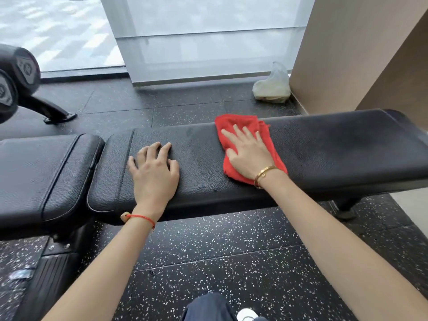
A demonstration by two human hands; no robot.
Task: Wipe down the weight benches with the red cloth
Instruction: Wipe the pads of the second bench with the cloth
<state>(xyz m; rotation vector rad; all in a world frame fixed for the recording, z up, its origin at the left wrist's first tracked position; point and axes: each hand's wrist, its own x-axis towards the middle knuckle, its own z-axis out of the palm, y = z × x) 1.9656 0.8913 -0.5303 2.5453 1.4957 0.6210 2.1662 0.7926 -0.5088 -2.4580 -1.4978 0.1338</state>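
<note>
The floor point(208, 258) is black rubber tile flecked with white, running open between the person and the glass wall point(208, 42) at the back, with a tan wall point(347, 54) closing in the right side. Across the middle lies a long black weight bench point(335, 154), its pebbled vinyl pad stretching out to a rounded right end with bare padding there; at its left end a narrow gap parts it from a second, stitched seat pad point(46, 170). At the far left a dumbbell point(16, 77) sits on a dark stand, blurred. A crumpled pale plastic bag point(272, 85) lies on the floor at the foot of the tan wall, well behind the bench. The red cloth point(240, 126), soft and rumpled, lies spread on the middle of the bench top, reaching from near its far edge toward its near edge. The right hand point(250, 154), wearing a gold bangle point(264, 173), presses flat on it with fingers straight and spread. The left hand point(155, 170), a red string point(141, 217) at the wrist, rests on the bare pad near the bench's left end, fingers loosely bent, holding nothing.
</note>
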